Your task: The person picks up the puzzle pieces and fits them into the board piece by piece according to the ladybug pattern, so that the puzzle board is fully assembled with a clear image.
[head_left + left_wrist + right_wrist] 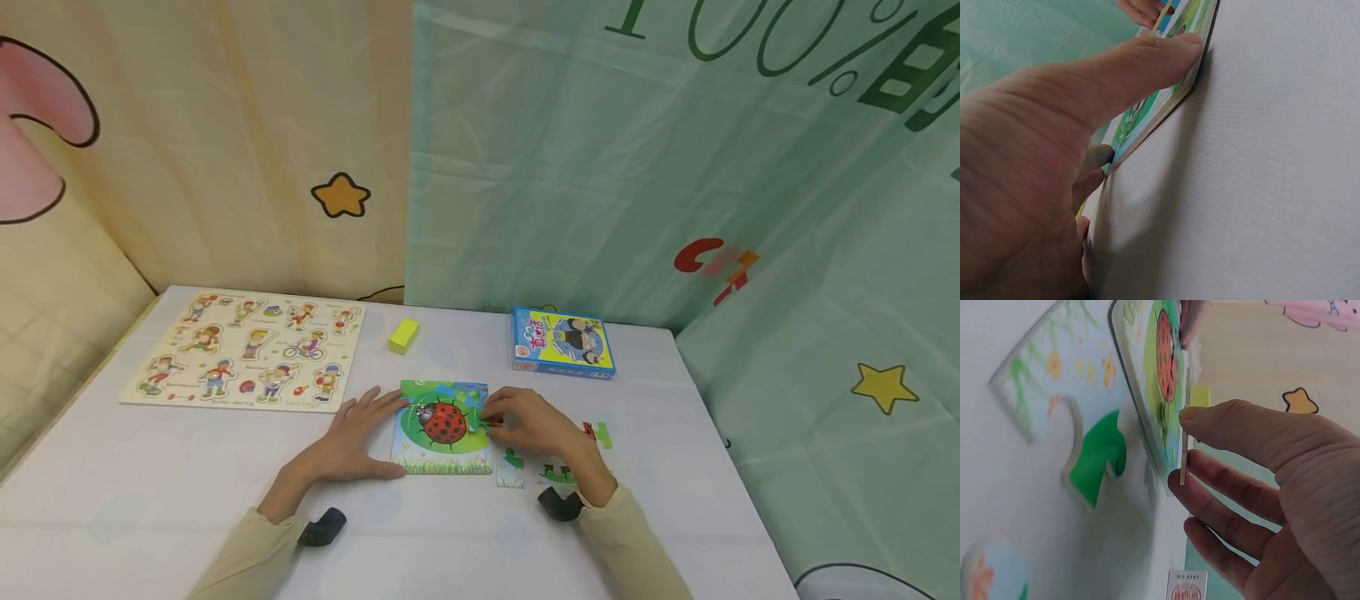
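Observation:
A square puzzle board with a red ladybug picture point(442, 462) lies mid-table. My left hand point(352, 440) rests at its left side with spread fingers, the thumb touching its near-left corner and fingertips at the far-left edge. Over the board's right edge, my right hand point(528, 419) pinches a thin puzzle piece point(1185, 390) between thumb and fingers. That piece appears nearly edge-on in the right wrist view, its picture mostly hidden. Right of the board lie several loose puzzle pieces point(510, 479), partly covered by the right hand and wrist.
A large wooden board with sports figures point(240, 358) is at the left. Behind the ladybug puzzle sits a yellow block point(403, 336), and a blue-and-yellow box point(564, 343) stands farther right. Printed curtains point(525, 167) hang along the table's back.

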The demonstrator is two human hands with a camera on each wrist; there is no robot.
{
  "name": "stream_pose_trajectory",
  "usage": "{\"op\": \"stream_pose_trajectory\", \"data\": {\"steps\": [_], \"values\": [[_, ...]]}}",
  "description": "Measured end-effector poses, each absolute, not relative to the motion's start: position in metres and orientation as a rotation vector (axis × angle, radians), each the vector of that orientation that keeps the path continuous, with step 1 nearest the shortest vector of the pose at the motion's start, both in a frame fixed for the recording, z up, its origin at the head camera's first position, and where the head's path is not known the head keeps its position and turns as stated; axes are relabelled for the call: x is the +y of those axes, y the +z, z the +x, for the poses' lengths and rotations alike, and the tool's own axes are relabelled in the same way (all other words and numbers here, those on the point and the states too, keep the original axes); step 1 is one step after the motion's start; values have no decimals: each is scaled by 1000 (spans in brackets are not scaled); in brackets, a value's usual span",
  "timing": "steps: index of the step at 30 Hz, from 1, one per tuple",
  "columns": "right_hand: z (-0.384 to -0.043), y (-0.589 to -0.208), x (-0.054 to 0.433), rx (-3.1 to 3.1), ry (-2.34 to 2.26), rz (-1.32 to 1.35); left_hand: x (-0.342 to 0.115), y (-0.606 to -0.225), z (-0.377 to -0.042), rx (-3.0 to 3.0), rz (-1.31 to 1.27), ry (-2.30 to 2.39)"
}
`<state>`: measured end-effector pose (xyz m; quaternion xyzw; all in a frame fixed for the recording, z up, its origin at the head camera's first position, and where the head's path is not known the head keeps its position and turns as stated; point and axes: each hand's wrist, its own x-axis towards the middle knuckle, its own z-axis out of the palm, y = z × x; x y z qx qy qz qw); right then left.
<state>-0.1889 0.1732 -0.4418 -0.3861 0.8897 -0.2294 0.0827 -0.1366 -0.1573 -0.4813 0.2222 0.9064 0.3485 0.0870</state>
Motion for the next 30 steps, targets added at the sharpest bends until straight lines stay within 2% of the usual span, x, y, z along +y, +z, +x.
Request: {"op": "stream_pose_trajectory", "data": {"steps": [19, 30], "values": [[-188, -445, 110, 2616, -566, -1338, -157, -482, -137, 2687, 653, 1024], [-191, -448, 84, 2632, -486, -1299, -157, -481, -136, 2681, 668, 1036]]}}
